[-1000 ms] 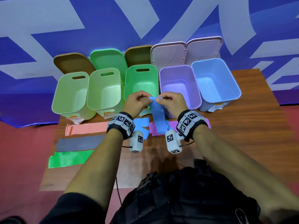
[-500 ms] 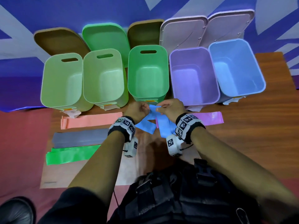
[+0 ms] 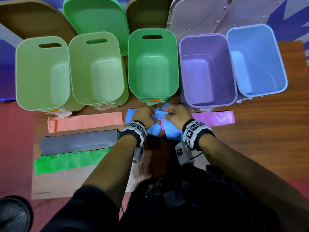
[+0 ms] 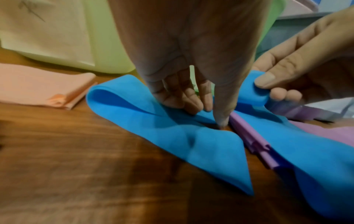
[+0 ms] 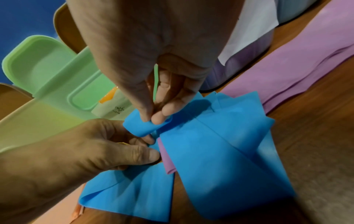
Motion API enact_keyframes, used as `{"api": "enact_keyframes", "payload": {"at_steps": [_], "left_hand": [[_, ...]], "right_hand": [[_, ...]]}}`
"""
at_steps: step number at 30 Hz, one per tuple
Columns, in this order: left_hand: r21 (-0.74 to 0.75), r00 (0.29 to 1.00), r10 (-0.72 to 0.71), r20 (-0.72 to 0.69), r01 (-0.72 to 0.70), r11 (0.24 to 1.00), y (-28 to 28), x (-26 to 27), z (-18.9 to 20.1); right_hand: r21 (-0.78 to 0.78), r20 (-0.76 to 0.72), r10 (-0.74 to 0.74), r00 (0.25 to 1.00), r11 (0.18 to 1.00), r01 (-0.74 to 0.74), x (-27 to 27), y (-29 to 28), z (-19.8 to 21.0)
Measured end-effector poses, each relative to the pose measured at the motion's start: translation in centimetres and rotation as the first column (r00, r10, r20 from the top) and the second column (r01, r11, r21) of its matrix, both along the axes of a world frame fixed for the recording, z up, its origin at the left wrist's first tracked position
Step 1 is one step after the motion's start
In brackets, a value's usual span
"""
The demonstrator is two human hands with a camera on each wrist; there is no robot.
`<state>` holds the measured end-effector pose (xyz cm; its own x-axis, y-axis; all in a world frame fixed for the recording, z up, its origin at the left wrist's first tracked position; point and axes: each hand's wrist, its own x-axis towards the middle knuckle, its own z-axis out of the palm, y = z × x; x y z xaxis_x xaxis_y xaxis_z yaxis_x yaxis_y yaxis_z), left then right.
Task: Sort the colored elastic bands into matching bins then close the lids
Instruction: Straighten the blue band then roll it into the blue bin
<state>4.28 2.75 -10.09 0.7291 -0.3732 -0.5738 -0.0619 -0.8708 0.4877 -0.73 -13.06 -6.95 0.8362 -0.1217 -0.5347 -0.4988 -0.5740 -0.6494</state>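
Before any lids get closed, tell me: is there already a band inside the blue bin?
No: the head view shows the blue bin bare inside, and both hands hold the blue band at the table.

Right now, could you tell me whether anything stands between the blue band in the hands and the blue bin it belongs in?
Nothing visible blocks it. Both the left hand and right hand pinch the blue band on the table. The blue bin, far right, stands open with its lid up; the purple bin sits between, so the band must travel over or past it.
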Motion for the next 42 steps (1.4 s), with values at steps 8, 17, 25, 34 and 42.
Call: {"api": "enact_keyframes", "payload": {"at_steps": [8,17,25,34,42], "left_hand": [[-0.003,0.998,0.056,0.039,-0.056,0.998,-0.2,-0.3,-0.8],[-0.103,0.997,0.079,-0.016,-0.080,0.991,0.4,0.2,0.2],[-0.213,0.997,0.074,-0.011,-0.075,0.974,1.1,-0.4,2.6],[-0.425,0.970,0.241,-0.012,-0.223,0.877,0.2,-1.2,6.9],[-0.611,0.899,0.381,-0.216,-0.429,0.665,-1.5,-1.8,11.3]], "right_hand": [[0.046,-0.026,-0.058,0.998,0.997,0.059,-0.4,-0.3,-0.6],[0.032,0.038,-0.029,0.999,0.999,0.027,-0.7,-0.1,0.1],[0.070,0.126,0.058,0.990,0.995,-0.067,-0.7,1.0,1.9],[0.205,0.237,-0.142,0.961,0.974,0.093,-0.4,-0.1,6.7],[0.374,0.337,-0.329,0.882,0.906,0.195,-0.7,-2.1,11.9]]}}
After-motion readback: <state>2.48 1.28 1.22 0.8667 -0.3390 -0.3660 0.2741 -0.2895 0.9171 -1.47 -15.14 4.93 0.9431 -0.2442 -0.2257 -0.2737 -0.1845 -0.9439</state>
